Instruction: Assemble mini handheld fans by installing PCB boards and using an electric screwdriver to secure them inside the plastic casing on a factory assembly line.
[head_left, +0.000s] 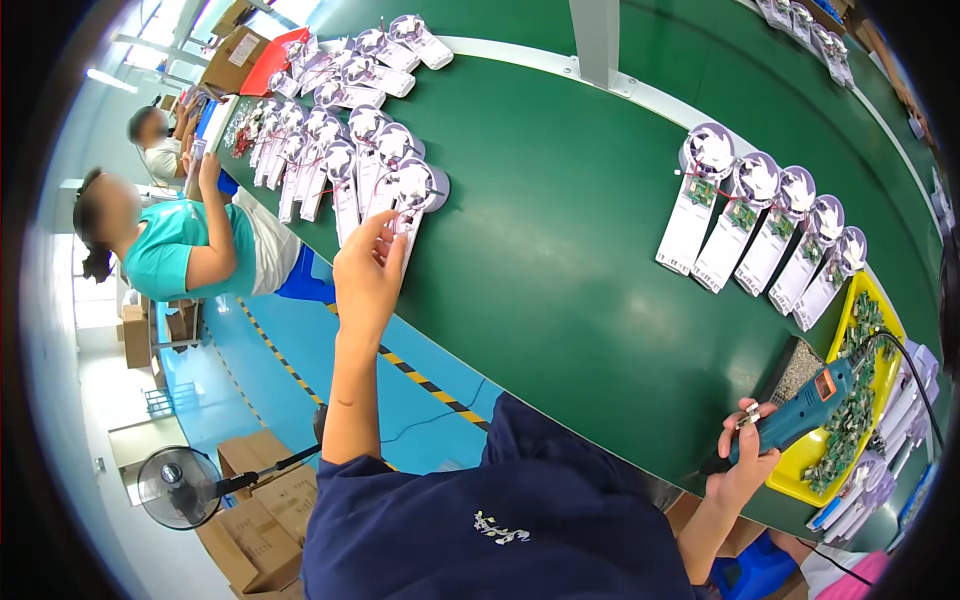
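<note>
My left hand (368, 270) reaches to the near end of the left group of opened handheld fans. Its fingers and thumb close on the white handle part of the nearest fan (418, 186), which has a round purple-white head with white blades. At the right, my right hand (738, 470) is wrapped round a teal electric screwdriver (803, 412) with a black cord. A small silvery-white piece (750, 413) shows at its fingertips; its kind is too small to tell. The screwdriver's tip points toward the table's near edge and is partly hidden by the hand.
Several fan halves with green circuit boards (740, 215) stand in a row at the right. Beside them are a yellow tray (790, 477) of circuit boards and a box of small screws (797, 368). A post (597, 45) rises from the green table (560, 240). Co-workers (185, 245) sit left.
</note>
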